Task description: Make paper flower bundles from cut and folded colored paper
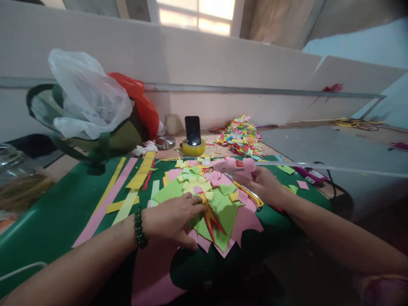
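Loosely spread, the left hand [177, 219] was laid on green paper [225, 208] at near centre; for the right hand [266, 185], grip could not be told. Paper-arranging seemed underway; steadying seemed needed next.

Green worktop cover [57, 225] here: smooth, semi-gloss. Mid-worktop, it's paper sheets [229, 204], matt & smooth, curled pink paper [249, 166] matt too. Far edge now: phone [193, 129] w/ glossy blk front, shiny plastic tape roll [196, 148], shiny metal tin [165, 143]. Far L corner: crinkly translucent plastic bag [92, 100], glossy red one [143, 102] behind.
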Available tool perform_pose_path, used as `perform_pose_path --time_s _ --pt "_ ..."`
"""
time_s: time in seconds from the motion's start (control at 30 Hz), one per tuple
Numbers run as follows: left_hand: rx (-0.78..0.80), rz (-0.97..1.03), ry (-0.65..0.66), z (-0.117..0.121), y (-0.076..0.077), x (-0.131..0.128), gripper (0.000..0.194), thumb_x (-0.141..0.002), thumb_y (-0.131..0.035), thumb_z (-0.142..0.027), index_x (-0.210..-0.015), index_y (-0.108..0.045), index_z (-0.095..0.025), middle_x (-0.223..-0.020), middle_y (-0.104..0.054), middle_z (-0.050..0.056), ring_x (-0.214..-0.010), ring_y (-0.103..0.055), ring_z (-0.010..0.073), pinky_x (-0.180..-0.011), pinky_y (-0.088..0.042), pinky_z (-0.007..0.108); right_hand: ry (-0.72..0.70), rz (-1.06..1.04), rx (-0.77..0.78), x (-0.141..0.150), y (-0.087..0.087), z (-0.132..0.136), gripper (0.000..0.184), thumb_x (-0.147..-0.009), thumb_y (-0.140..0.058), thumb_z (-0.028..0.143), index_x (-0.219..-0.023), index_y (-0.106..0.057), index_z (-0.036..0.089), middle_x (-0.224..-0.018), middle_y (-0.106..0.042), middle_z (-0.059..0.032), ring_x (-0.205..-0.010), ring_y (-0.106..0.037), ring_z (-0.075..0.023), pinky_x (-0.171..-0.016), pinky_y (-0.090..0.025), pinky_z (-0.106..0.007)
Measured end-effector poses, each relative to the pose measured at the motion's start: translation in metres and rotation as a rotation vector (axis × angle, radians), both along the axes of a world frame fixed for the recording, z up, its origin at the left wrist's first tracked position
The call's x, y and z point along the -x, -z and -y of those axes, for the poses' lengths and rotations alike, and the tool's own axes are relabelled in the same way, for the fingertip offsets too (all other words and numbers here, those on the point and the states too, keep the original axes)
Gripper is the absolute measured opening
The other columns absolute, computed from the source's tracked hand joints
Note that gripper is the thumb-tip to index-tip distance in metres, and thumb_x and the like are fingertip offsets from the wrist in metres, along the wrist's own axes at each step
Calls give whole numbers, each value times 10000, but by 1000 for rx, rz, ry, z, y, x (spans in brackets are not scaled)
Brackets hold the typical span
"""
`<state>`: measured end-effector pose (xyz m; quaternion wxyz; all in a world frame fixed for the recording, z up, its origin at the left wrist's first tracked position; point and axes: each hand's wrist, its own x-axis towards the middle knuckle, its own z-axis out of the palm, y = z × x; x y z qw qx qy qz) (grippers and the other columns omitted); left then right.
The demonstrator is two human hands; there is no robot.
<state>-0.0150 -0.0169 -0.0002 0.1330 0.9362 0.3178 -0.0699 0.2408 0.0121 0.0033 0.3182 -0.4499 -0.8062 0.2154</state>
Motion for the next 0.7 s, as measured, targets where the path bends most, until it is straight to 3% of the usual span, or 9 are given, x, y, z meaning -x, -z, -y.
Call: perform_pose_path --time_s 0.07,0.17,0.33,0.43,0.53,0.7 --pt "7 14 -4 0 0 0 628 -672 -773 -484 -1191 -591 -180 -1238 -600 136 -1109 -556 321 -914 -480 411 -10 -166 14 -5 -2 3 485 -841 -537 596 -1037 -708 186 -939 -716 -75 -897 -638 -243 -828 -500 -362" --pt "33 4 -20 1 0 0 656 -670 -780 -457 -1230 -578 -184 -1263 -587 135 -1135 -545 323 -951 -473 434 116 -251 5 -16 -2 4 497 -773 -602 629 -960 -719 183 -838 -707 -70 -844 -632 -254 -759 -509 -369" --pt "70 -7 -76 1 -2 -1 685 -660 -780 -383 -1281 -570 -183 -1310 -575 141 -1207 -526 347 -1025 -443 472 457 -79 -109 -58 -14 -8 536 -721 -594 688 -665 -647 158 -563 -584 -30 -611 -567 -200 -556 -421 -289" --pt "76 12 -88 0 -3 1 719 -654 -767 -379 -1316 -555 -196 -1361 -560 146 -1272 -497 370 -1068 -413 502 680 100 -65 -98 -19 -22 524 -736 -578 679 -578 -550 180 -474 -529 -12 -518 -533 -165 -504 -359 -261" --pt "79 16 -105 0 -2 2 746 -629 -774 -361 -1324 -556 -201 -1393 -545 151 -1304 -475 384 -1075 -413 513 809 227 69 -135 -9 -35 465 -751 -602 625 -601 -529 191 -480 -556 -11 -475 -541 -147 -480 -335 -249" --pt "59 15 -85 -1 1 3 722 -649 -749 -356 -1331 -548 -229 -1423 -527 139 -1326 -461 368 -1073 -421 496 735 264 254 -164 26 -47 430 -730 -631 605 -616 -540 201 -472 -580 -21 -400 -493 -141 -426 -318 -265"
